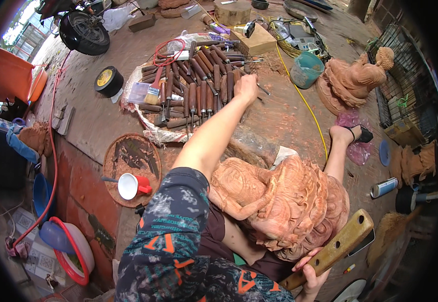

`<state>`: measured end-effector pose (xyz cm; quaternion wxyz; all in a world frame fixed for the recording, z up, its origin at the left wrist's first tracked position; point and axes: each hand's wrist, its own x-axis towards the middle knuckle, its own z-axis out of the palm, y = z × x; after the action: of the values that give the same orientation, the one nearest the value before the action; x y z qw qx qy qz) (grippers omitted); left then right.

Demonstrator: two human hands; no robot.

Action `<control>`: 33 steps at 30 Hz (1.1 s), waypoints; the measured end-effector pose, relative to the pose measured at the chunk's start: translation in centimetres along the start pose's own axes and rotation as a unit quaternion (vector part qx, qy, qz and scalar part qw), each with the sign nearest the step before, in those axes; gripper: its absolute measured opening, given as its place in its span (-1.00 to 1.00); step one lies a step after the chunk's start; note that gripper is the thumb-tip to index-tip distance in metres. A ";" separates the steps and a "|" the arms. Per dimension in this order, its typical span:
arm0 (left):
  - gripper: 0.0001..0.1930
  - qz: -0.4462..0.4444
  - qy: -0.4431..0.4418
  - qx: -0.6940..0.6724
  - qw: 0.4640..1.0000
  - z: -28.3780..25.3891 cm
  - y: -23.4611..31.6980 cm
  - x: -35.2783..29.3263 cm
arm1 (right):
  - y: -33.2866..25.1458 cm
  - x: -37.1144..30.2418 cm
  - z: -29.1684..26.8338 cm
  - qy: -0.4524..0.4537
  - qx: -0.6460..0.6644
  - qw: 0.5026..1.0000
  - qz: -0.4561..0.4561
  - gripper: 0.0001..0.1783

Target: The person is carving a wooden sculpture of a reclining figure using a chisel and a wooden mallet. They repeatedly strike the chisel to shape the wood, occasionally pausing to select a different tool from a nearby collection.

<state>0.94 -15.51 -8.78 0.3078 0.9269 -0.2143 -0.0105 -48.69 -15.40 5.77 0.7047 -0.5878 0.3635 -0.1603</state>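
Observation:
My left hand [246,88] reaches across to the right edge of a pile of wood-handled carving chisels [199,70]. Its fingers are curled round one chisel, whose thin metal shank [264,89] sticks out to the right; the handle is mostly hidden. At the lower right my right hand [313,278] grips the lower end of a flat, pale wooden mallet [340,241] with dark round holes along it. A reddish carved wooden figure [284,201] lies on its side against my legs, between my two arms.
A round tray [109,166] of shavings holds a red and white mug [129,186]. A brush [152,94] and black tape roll [109,81] lie left of the chisels. At right are a teal bucket [307,69], another carved figure [352,78] and a spray can [384,187]. A yellow cable [307,103] crosses the floor.

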 end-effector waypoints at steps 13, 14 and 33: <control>-0.65 -0.088 -0.014 0.168 0.982 -8.0 -11.1 0.9 | -0.2 0.2 -0.3 -0.018 0.013 1.000 0.001 -0.41; -0.65 -0.078 -0.009 0.154 0.985 -8.1 -11.8 1.4 | -0.2 0.3 -0.3 -0.016 0.008 1.000 -0.003 -0.41; -0.87 -0.049 -0.246 -0.116 0.961 -8.6 -9.7 -4.6 | -0.6 0.2 -0.7 -0.025 0.063 0.998 0.012 -0.47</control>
<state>1.83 -1.80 -7.85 0.3501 0.8631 -0.2349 -0.2782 -48.96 -16.16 6.26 0.7509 -0.5420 0.3419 -0.1597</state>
